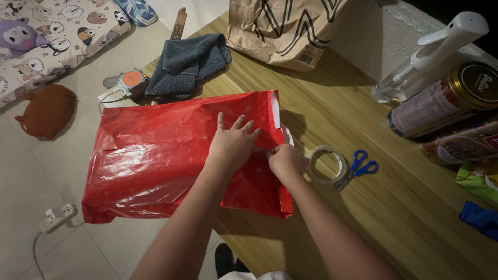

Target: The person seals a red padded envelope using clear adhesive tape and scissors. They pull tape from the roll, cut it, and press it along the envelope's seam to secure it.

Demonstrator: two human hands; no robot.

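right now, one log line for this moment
left hand: flat on red wrapping paper | right hand: pinching paper edge | tape roll, scissors: on table, right of hands

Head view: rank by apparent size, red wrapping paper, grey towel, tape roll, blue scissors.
1. Red wrapping paper, largest by far.
2. Grey towel.
3. Tape roll and blue scissors: look about alike, so I won't rank them.

the wrapping paper (155, 155) is glossy red with a faint lighter pattern, its underside showing white at one edge. the scissors (358, 167) have blue handles, the folded towel (188, 63) is grey-blue, and the paper bag (282, 28) is brown with black stripes. the table (394, 207) is light wood grain, the plush toy (47, 110) rust brown.
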